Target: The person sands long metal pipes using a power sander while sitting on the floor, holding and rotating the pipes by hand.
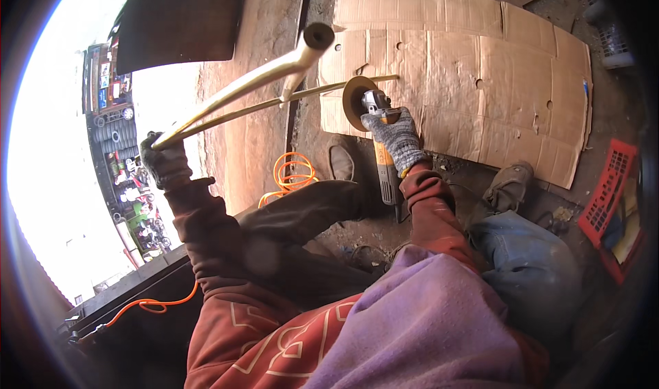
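My left hand (165, 161), in a dark work glove, is closed around the near end of a brass-coloured metal tube (250, 84). The tube slants up to the right and has a bent, branched far end with a round open mouth. A thin metal rod (237, 117) runs from the same grip past the grinder's disc; whether it is joined to the tube I cannot tell. My right hand (396, 138), in a grey knit glove, grips an angle grinder (386, 173) by its yellow and black body. Its round disc (356, 104) stands upright at the rod, and contact is unclear.
Flattened cardboard (473, 80) covers the floor ahead. An orange hose (292, 171) lies coiled near a shoe (341, 161). Another shoe (509, 185) stands at the cardboard's near edge. A red plastic crate (609, 193) sits at the right. A dark sheet (182, 22) hangs at upper left.
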Tool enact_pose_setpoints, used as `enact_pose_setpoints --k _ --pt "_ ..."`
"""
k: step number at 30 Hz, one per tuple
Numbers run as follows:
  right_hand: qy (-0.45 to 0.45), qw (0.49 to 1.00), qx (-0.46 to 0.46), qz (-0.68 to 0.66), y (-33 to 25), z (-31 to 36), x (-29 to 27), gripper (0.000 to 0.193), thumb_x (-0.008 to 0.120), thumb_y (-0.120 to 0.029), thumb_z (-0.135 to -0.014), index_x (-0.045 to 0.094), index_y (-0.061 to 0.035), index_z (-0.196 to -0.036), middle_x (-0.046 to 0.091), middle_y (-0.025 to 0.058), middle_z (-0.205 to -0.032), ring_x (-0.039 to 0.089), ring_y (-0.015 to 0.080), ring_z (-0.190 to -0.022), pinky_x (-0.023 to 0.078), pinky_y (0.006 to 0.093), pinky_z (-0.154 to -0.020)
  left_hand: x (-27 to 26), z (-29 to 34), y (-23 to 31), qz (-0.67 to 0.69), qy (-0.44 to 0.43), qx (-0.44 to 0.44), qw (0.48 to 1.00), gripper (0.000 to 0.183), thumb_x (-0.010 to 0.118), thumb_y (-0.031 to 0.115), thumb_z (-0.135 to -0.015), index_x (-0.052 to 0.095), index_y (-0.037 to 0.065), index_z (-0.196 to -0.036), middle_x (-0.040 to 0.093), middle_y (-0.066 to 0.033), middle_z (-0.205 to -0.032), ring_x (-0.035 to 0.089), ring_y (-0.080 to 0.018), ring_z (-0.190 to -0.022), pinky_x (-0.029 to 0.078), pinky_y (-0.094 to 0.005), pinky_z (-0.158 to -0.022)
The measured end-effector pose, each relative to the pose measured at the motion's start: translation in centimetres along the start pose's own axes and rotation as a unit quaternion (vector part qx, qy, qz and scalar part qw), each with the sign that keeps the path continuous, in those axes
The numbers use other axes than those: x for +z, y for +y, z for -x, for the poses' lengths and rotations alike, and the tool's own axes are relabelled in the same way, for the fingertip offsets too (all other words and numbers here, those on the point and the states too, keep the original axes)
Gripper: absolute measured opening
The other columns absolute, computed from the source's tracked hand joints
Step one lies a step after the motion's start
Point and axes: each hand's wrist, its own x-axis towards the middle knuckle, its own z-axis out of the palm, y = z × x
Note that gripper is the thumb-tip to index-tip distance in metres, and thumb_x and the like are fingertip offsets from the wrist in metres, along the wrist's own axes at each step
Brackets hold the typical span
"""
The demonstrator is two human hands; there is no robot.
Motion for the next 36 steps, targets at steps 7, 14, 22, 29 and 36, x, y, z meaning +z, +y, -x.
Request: enact_pose_setpoints --k 7,14,22,29,36 --pt "-0.063 0.990 -0.121 0.044 1.7 1.8 4.7 0.065 0.088 -0.038 -0.064 0.053 -0.0048 -0.107 0.067 0.0090 -0.098 0.065 0.0192 -0.088 0.052 0.0341 -0.079 2.7 1.0 4.1 0.392 0.067 -0.078 0.914 0.017 0.055 0.003 -0.082 0.048 0.004 -0.097 0.052 -0.0048 -0.071 0.056 -0.0196 -0.063 0.050 -0.0513 -0.094" --pt "-0.003 1.000 -0.013 -0.024 0.5 0.5 -0.1 0.062 0.089 -0.036 -0.064 0.052 -0.0028 -0.101 0.068 0.0083 -0.088 0.065 0.0178 -0.076 0.053 0.0341 -0.071 2.8 2.8 7.8 0.518 -0.068 -0.021 0.852 0.014 0.056 0.005 -0.081 0.053 0.002 -0.095 0.057 -0.0082 -0.082 0.059 -0.0214 -0.074 0.045 -0.0479 -0.096" --pt "-0.055 0.994 -0.095 0.022 -3.6 4.5 3.3 0.070 0.087 -0.048 -0.061 0.052 -0.0070 -0.106 0.068 0.0097 -0.092 0.067 0.0238 -0.084 0.052 0.0380 -0.078 2.5 2.4 9.2 0.547 -0.115 -0.031 0.829 0.014 0.055 -0.002 -0.077 0.048 0.005 -0.087 0.056 -0.0095 -0.082 0.055 -0.0220 -0.073 0.039 -0.0454 -0.090" --pt "0.019 0.998 0.030 -0.043 3.1 -1.8 -3.0 0.043 0.089 -0.027 -0.067 0.062 -0.0056 -0.093 0.067 0.0052 -0.086 0.063 0.0143 -0.072 0.052 0.0325 -0.066 2.8 2.7 7.5 0.584 -0.139 -0.043 0.799 0.011 0.055 -0.003 -0.076 0.051 0.002 -0.085 0.058 -0.0114 -0.083 0.059 -0.0245 -0.077 0.042 -0.0447 -0.092" --pt "-0.026 0.992 -0.027 -0.122 1.6 0.0 2.3 0.054 0.089 -0.019 -0.067 0.049 -0.0067 -0.101 0.065 0.0054 -0.082 0.062 0.0127 -0.065 0.052 0.0295 -0.058 0.6 1.7 3.4 0.593 -0.182 -0.070 0.781 0.011 0.054 0.000 -0.080 0.052 0.000 -0.091 0.060 -0.0130 -0.085 0.062 -0.0273 -0.077 0.041 -0.0510 -0.102"
